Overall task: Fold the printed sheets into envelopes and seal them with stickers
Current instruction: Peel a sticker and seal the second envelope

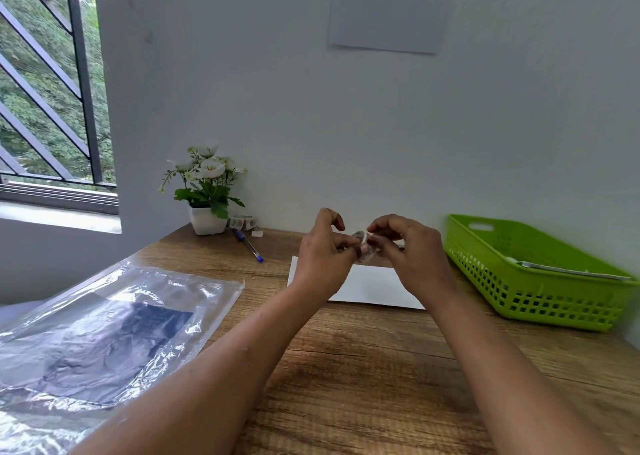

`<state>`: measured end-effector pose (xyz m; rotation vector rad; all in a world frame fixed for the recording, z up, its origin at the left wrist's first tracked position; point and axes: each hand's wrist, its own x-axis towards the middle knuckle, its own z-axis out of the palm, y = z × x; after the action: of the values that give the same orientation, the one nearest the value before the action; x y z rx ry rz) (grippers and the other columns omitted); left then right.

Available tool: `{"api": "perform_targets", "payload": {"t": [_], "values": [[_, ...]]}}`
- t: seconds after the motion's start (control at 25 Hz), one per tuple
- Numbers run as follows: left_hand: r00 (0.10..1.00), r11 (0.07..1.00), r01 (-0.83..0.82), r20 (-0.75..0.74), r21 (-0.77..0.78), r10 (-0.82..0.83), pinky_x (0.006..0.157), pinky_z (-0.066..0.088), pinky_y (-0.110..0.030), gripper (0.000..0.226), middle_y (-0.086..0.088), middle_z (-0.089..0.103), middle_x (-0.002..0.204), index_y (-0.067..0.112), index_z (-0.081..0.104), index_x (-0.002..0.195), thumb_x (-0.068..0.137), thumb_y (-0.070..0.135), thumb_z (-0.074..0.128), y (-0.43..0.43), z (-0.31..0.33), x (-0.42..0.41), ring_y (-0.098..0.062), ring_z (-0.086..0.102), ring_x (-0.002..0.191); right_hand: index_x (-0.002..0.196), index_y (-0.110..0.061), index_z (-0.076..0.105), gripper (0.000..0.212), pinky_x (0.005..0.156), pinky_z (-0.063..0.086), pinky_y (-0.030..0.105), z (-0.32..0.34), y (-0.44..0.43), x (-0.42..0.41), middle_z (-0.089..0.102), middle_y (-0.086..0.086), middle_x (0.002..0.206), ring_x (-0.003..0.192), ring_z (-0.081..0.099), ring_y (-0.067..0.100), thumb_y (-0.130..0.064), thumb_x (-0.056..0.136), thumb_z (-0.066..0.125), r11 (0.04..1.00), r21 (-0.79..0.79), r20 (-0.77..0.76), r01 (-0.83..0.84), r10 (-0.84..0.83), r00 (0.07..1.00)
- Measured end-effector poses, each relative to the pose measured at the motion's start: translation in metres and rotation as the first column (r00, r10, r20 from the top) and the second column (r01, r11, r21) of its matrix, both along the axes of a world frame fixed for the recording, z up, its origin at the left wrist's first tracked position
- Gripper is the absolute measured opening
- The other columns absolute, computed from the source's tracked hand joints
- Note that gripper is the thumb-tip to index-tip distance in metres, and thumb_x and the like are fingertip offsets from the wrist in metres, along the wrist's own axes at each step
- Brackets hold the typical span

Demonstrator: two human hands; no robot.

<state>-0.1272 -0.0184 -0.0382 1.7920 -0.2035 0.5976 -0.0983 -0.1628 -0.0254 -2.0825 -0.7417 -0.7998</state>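
Both hands are raised above the wooden table (363, 368), meeting over a white folded sheet (372, 285) that lies flat. My left hand (325, 257) and my right hand (408, 250) pinch a small strip of round stickers (362, 243) between their fingertips. The strip curls down between the two hands. A roll of stickers (242, 221) stands at the back next to the flower pot. A clear plastic bag (104, 330) holding dark printed sheets lies at the left.
A green plastic basket (540, 292) with a flat item inside sits at the right edge. A white pot of flowers (207, 195), a blue pen (248, 245) and a small paper scrap (257, 233) lie near the wall. A window is at the left.
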Motion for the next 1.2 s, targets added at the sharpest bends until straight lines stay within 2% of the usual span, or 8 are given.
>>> {"api": "perform_targets", "payload": {"t": [0.2,0.44,0.6,0.72,0.88,1.0,1.08,1.2], "values": [[1.0,0.991,-0.017,0.024,0.132,0.014,0.055,0.038,-0.002,0.035,-0.002,0.074,0.084,0.019,0.036,0.095,0.085,0.003,0.066,0.001,-0.002,0.002,0.012,0.056,0.067,0.086,-0.017,0.059,0.01,0.07,0.047,0.031,0.003,-0.004,0.004,0.058,-0.004,0.083,0.079,0.055,0.016,-0.008,0.09,0.055,0.968,-0.25,0.051,0.028,-0.016,0.999],[1.0,0.984,-0.008,0.03,0.176,0.002,0.05,0.036,-0.006,0.034,0.006,0.07,0.077,0.018,0.037,0.097,0.085,0.003,0.064,0.002,-0.001,0.002,0.014,0.053,0.056,0.089,-0.019,0.041,0.012,0.067,0.041,0.038,0.003,-0.002,-0.002,0.045,-0.002,0.086,0.078,0.046,0.023,-0.008,0.093,0.039,0.918,-0.393,0.036,0.045,-0.034,0.999],[0.999,0.994,-0.032,0.021,0.104,0.03,0.052,0.044,-0.01,0.027,-0.003,0.073,0.091,0.017,0.041,0.1,0.086,0.004,0.061,0.008,-0.001,0.0,-0.004,0.063,0.071,0.09,-0.018,0.045,0.014,0.065,0.042,0.036,0.004,0.0,-0.002,0.055,0.001,0.082,0.075,0.051,0.022,-0.006,0.093,0.04,0.953,-0.302,-0.027,0.017,-0.026,0.999],[0.999,0.996,-0.027,0.029,0.086,0.024,0.065,0.05,-0.02,0.029,0.001,0.073,0.087,0.019,0.042,0.1,0.086,0.011,0.066,0.011,0.0,0.001,-0.012,0.066,0.081,0.103,-0.017,0.062,0.015,0.07,0.048,0.018,0.004,0.001,0.0,0.063,-0.005,0.086,0.081,0.061,0.007,-0.009,0.092,0.056,0.999,-0.049,-0.126,-0.023,0.016,0.992],[0.998,0.993,-0.027,0.055,0.113,0.021,0.077,0.053,-0.038,0.029,0.009,0.071,0.078,0.022,0.042,0.098,0.084,0.01,0.066,0.008,-0.001,0.001,-0.013,0.067,0.083,0.095,-0.014,0.074,0.013,0.067,0.042,0.0,-0.001,0.005,0.001,0.068,-0.009,0.081,0.074,0.061,-0.009,-0.011,0.084,0.068,0.999,0.053,-0.153,0.007,0.001,0.988],[0.997,0.997,-0.012,0.075,0.083,0.006,0.071,0.052,-0.026,0.03,0.006,0.071,0.079,0.02,0.042,0.097,0.084,0.008,0.066,0.008,0.001,-0.001,-0.005,0.065,0.077,0.082,-0.015,0.073,0.01,0.063,0.042,0.004,-0.001,0.01,-0.002,0.067,-0.011,0.072,0.07,0.061,-0.004,-0.01,0.085,0.066,0.996,0.078,-0.078,0.042,-0.036,0.996],[0.997,0.998,-0.006,0.078,0.063,0.001,0.066,0.049,-0.013,0.031,0.004,0.071,0.079,0.02,0.041,0.097,0.085,0.008,0.067,0.007,0.003,-0.002,0.002,0.064,0.076,0.082,-0.014,0.069,0.011,0.065,0.046,0.016,-0.001,0.011,-0.001,0.067,-0.005,0.076,0.073,0.06,0.007,-0.009,0.088,0.061,0.996,0.008,0.001,0.084,-0.084,0.996],[0.996,0.998,-0.011,0.088,0.054,0.006,0.068,0.052,-0.018,0.03,0.001,0.073,0.081,0.021,0.041,0.096,0.085,0.01,0.067,0.006,0.004,-0.003,-0.004,0.067,0.075,0.088,-0.011,0.06,0.01,0.066,0.042,0.028,-0.002,0.012,-0.002,0.062,0.001,0.087,0.078,0.054,0.016,-0.011,0.093,0.051,0.981,-0.122,0.092,0.149,-0.138,0.986]]}}
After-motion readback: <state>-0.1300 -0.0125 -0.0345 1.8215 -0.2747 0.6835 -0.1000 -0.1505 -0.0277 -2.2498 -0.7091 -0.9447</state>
